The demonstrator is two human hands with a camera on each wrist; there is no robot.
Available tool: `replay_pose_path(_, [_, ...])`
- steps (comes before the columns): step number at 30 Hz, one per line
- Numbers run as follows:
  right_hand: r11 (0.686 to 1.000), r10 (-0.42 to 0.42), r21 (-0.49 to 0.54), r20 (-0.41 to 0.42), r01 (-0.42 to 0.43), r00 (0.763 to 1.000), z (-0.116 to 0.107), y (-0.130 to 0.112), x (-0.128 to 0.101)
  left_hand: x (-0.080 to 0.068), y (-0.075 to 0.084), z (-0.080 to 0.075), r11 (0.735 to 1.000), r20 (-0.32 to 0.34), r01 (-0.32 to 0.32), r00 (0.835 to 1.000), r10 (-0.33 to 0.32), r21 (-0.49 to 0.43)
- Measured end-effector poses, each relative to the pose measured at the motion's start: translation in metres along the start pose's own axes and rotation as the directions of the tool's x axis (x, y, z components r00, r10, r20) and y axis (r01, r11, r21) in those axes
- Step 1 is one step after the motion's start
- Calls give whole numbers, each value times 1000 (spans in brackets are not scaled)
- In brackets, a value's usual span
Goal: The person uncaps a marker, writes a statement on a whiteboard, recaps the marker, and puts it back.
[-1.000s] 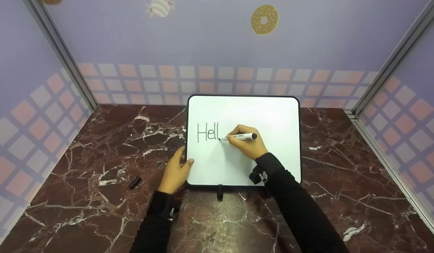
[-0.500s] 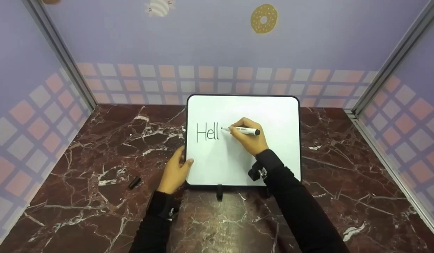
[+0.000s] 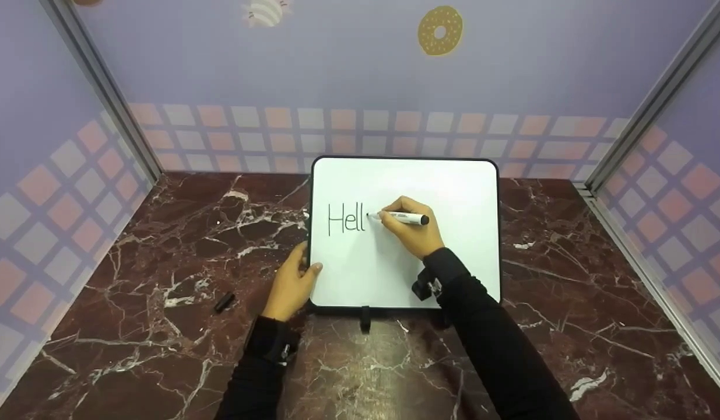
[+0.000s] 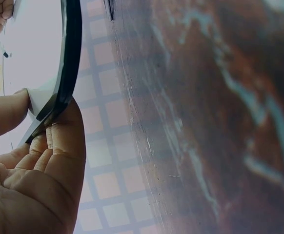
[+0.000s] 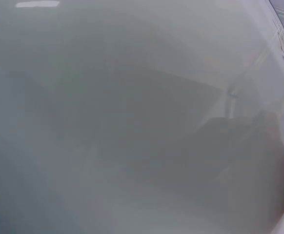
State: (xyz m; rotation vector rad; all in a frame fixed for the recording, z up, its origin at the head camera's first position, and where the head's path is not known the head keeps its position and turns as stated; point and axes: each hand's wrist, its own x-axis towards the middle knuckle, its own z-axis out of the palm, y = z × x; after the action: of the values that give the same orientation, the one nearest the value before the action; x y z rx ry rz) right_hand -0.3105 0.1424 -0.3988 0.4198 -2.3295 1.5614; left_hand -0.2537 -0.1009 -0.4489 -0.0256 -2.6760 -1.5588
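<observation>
The left hand pinches the whiteboard at its seven o'clock corner, steadying it. Farther on, the right hand grips the marker, tip beside the written "Hell", probably touching. Its cap lies at nine o'clock on the marble table.

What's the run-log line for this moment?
right hand: grips marker, tip right of "Hell" | left hand: holds whiteboard left edge | marker cap: on marble table
</observation>
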Motion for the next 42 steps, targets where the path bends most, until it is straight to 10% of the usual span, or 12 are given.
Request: replay_pose_path(42, [999,-17,-34,81,19,997,-8,3,-9,0,-1,0,1000,9,11,1000,-11,-6])
